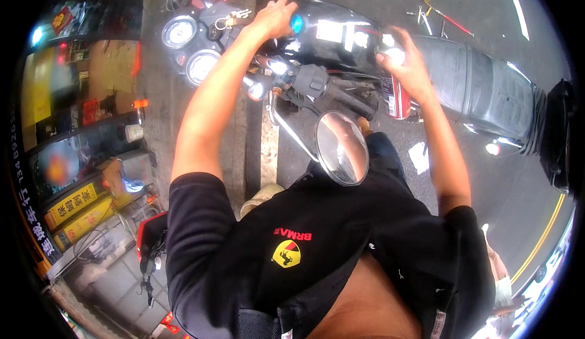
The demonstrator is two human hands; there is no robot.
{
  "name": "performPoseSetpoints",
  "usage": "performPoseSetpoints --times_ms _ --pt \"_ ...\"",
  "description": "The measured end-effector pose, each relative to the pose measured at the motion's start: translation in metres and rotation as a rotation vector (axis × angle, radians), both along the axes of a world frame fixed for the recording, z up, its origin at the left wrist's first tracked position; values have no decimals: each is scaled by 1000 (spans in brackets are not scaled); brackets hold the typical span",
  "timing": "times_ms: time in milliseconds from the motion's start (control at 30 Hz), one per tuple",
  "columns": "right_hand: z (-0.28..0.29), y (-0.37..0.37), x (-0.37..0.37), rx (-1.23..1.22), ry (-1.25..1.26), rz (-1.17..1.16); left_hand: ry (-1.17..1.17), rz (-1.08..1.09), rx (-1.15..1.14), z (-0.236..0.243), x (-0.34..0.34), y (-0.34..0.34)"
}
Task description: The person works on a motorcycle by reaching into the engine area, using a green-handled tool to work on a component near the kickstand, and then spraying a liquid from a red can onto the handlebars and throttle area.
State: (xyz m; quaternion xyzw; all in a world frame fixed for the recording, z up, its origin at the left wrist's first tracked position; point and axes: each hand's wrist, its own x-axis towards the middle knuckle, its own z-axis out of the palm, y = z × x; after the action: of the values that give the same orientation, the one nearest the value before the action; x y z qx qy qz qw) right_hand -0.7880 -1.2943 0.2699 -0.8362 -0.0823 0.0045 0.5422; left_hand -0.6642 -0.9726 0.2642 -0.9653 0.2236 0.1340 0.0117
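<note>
Motorcycle long axis left-right, gauges left; left hand, right hand flat on tank.

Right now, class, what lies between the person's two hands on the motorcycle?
In the head view, the glossy black fuel tank spans the stretch between the left hand and the right hand; both hands rest on it.

A glossy black fuel tank is showing bright white reflections and a red side panel, next to a dull black ribbed seat. The person's T-shirt is showing black with a small yellow, red and black emblem. The grey road is carrying white and yellow lines, while the round gauges are gleaming white and chrome.
</note>
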Motion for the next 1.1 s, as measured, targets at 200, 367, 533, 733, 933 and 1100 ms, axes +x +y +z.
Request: performPoseSetpoints --times_ms 200,367,533,733,933,1100 --pt "15 -3 -26 6 26 2 38 -135 -153 1 5 29" --pt "16 2 -49 -56 -14 -59 -2 -189 -177 1 8 34" --pt "9 2 -74 -61 -20 -106 -1 -182 -183 5 10 34" --pt "6 2 -115 -85 16 -192 80 -119 -81 15 -1 26" --pt "13 -9 -151 -128 68 -280 -378 210 -935 72 -107 45" --pt "10 -43 -174 -133 6 -350 -328 981 -1373 7 -260 24"
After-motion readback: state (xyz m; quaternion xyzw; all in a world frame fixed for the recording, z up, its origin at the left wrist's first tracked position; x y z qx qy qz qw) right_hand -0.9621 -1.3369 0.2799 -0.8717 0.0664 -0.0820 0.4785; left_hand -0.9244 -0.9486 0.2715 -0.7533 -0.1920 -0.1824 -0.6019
